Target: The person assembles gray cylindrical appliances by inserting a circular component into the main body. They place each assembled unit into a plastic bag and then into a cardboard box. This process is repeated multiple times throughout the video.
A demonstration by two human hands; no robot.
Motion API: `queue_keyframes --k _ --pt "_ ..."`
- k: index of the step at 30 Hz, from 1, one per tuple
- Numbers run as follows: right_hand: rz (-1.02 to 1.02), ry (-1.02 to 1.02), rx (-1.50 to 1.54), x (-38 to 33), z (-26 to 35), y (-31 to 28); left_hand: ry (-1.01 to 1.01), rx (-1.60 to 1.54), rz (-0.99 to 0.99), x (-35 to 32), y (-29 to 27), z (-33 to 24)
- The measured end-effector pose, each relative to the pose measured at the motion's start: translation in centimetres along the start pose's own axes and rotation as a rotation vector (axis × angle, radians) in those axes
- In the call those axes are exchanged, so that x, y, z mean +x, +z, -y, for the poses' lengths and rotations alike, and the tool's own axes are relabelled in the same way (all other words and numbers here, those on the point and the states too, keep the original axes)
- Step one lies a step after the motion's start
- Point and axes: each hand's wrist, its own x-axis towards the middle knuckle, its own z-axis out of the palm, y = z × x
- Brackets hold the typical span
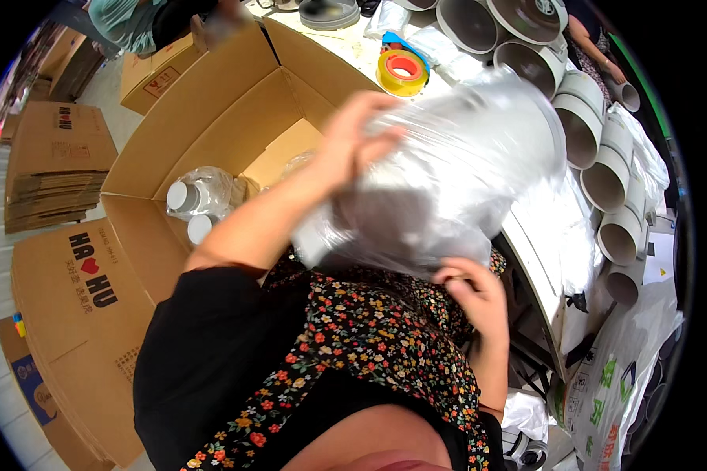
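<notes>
You are looking through a strong fisheye: the picture sits inside a black round border, and straight lines bow near the rim, such as the edges of the flattened cardboard stack (55,169) at your left. The light is bright, even and diffuse, and seems to come from above; shadows are soft, deepest inside the open cardboard box (236,125) and under the desk (538,259). The clear plastic bag (448,173) you hold up close is smeared by motion blur and carries pale glare streaks across its wrinkles. Your left hand (357,141) is blurred too. The white desk top by the tape roll (402,71) is nearly washed out.
</notes>
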Motion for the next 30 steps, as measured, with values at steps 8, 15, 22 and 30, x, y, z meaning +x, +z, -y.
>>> queue_keyframes --k 8,15,22,30 --pt "-0.679 -0.049 -0.934 -1.4 -9.3 -6.8 -0.308 0.446 -0.288 -4.4 -17.4 -0.7" --pt "-0.557 -0.14 -1.067 1.2 -11.1 -5.6 0.085 1.19 0.673 4.9 -14.3 18.0" --pt "-0.593 0.013 -1.086 0.9 -11.1 -5.5 -0.582 0.95 0.857 6.6 1.8 18.9" --pt "-0.509 -0.031 -1.095 2.1 -10.7 -5.5 -0.329 0.836 0.691 3.9 2.0 23.6"
